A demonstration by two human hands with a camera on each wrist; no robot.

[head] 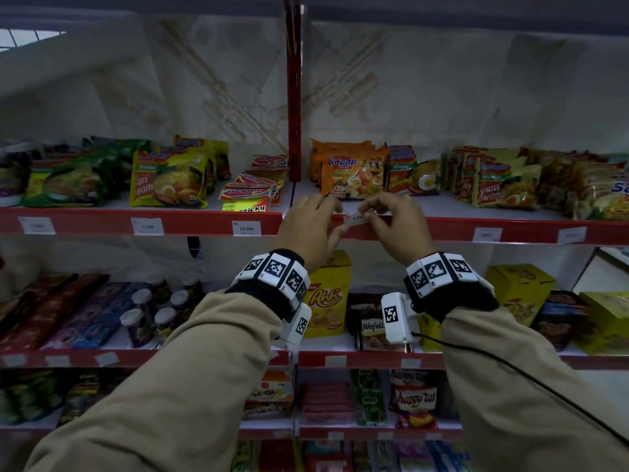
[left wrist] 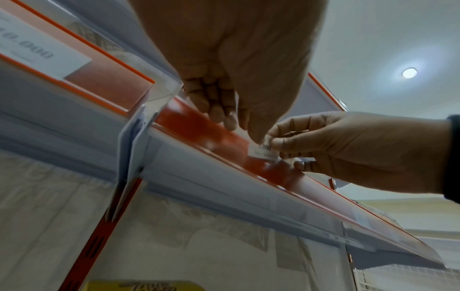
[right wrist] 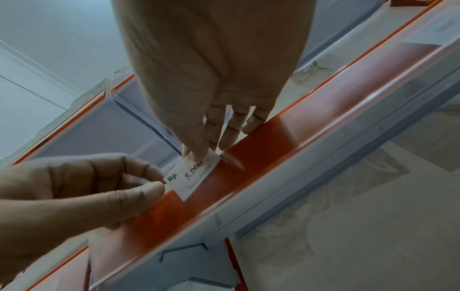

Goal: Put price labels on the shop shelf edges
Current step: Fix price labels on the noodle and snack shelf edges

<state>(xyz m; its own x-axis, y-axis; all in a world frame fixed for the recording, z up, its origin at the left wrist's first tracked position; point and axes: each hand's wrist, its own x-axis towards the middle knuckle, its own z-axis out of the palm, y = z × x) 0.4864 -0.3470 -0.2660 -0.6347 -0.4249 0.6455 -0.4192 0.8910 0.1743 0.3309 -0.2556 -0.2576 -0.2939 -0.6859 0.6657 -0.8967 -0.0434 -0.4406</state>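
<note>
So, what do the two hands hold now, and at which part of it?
Both hold one price label: left hand at its left end, right hand at its right end.

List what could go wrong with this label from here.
1. The price label sits tilted against the red shelf edge, so it may end up crooked.
2. Only fingertips of the left hand and right hand pinch its ends; it could slip and drop.
3. Pushing it in could crease it.
</note>
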